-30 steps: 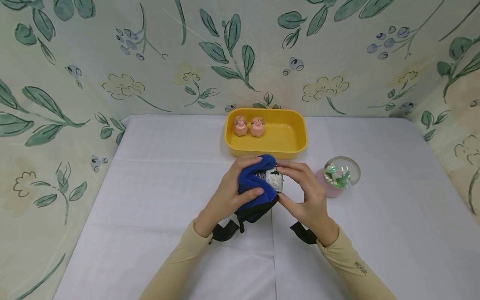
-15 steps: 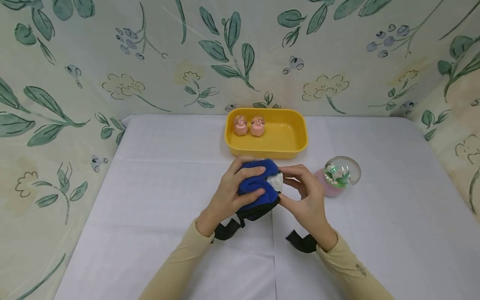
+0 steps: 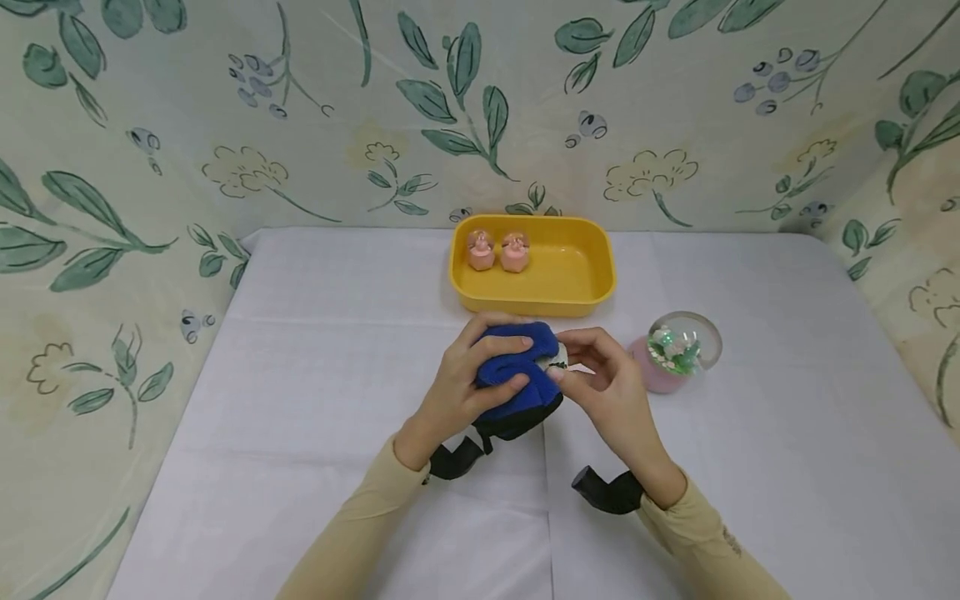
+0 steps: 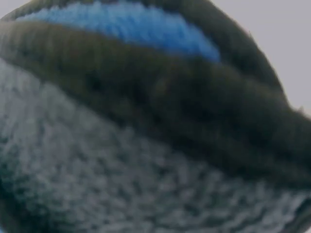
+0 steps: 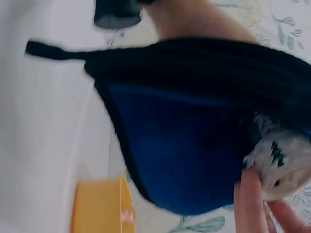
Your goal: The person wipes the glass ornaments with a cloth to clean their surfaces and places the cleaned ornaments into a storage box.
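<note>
A blue plush pouch (image 3: 517,379) with black edging is held above the table in front of me. My left hand (image 3: 465,375) grips it from the left, fingers and thumb pressing into its folded top. At the opening on the right, a small white rounded thing with dark green marks (image 5: 284,165) pokes out; its kind does not show. The thumb and fingers of my right hand (image 3: 607,383) pinch this white thing, most of it hidden inside the pouch. Close up in the left wrist view, the pouch's blurred dark band (image 4: 146,92) fills the frame.
Behind the hands stands a yellow tray (image 3: 570,304) with two small pink domed figurines (image 3: 498,252) at its left end. A snow globe on a pink base (image 3: 667,354) lies tilted to the right of my right hand. White cloth (image 3: 337,292) covers the table.
Less of the white thing shows at the pouch's opening. My right thumb has moved up onto it. The left fingers have come over the blue plush and squeeze it together.
</note>
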`<action>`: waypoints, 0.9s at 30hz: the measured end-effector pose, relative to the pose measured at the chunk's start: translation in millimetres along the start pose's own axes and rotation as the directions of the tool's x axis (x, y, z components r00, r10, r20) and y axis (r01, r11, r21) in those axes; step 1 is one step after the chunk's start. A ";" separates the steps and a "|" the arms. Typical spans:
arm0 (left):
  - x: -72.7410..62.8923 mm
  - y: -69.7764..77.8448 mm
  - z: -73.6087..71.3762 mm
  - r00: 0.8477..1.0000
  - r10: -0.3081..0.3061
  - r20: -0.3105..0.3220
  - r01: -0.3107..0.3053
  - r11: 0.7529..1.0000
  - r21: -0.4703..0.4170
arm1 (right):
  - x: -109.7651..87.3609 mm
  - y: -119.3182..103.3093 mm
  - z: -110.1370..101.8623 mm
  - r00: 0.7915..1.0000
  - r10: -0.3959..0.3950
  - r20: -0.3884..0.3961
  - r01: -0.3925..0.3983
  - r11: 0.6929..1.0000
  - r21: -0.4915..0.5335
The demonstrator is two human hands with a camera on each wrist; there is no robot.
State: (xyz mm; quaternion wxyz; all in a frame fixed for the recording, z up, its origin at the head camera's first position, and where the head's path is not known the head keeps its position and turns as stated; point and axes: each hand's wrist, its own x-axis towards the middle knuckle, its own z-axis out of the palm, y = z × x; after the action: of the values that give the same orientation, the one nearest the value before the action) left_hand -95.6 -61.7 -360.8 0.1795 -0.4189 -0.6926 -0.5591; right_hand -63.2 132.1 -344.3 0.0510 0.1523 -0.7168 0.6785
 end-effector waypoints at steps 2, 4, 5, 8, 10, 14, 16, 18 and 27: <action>0.4 -0.2 -0.1 1.000 -0.018 -0.022 0.018 1.000 -0.020 | 1.0 0.9 -1.7 0.995 -0.097 0.039 0.098 0.995 -0.032; 1.0 -0.3 -0.7 0.998 -0.035 -0.043 0.033 0.999 -0.042 | 2.5 2.6 -3.8 0.976 -0.197 0.090 0.202 0.978 -0.053; 1.3 -0.8 -1.1 0.998 -0.043 -0.052 0.040 0.998 -0.052 | 3.4 3.6 -4.9 0.961 -0.252 0.116 0.261 0.963 -0.071; 2.2 -1.9 -2.4 0.996 -0.048 -0.074 0.043 0.997 -0.071 | 6.5 6.5 -7.8 0.901 -0.396 0.177 0.419 0.899 -0.127; 3.1 -2.2 -2.9 0.996 -0.037 -0.076 0.031 0.997 -0.073 | 8.5 8.2 -9.3 0.856 -0.479 0.196 0.512 0.839 -0.186; 4.3 -1.8 -2.7 0.998 -0.005 -0.069 0.000 0.997 -0.079 | 10.4 12.2 -10.9 0.790 -0.585 0.186 0.613 0.735 -0.291; 4.5 -0.6 -2.2 0.998 0.002 -0.070 -0.008 0.996 -0.088 | 10.6 14.6 -11.1 0.772 -0.612 0.173 0.632 0.709 -0.313; 4.3 0.2 -1.9 0.997 0.003 -0.075 -0.010 0.995 -0.096 | 10.7 16.8 -10.3 0.764 -0.626 0.157 0.640 0.702 -0.313; 3.6 1.1 0.6 0.995 0.004 -0.102 -0.014 0.996 -0.093 | 4.0 13.3 -2.3 0.912 -0.408 0.047 0.410 0.908 -0.086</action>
State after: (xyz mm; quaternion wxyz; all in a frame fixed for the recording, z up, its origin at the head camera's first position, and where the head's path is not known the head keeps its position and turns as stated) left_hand -96.6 -59.8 -357.8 0.1974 -0.4009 -0.6536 -0.6109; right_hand -71.1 134.2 -355.7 0.1891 0.3058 -0.7009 0.6160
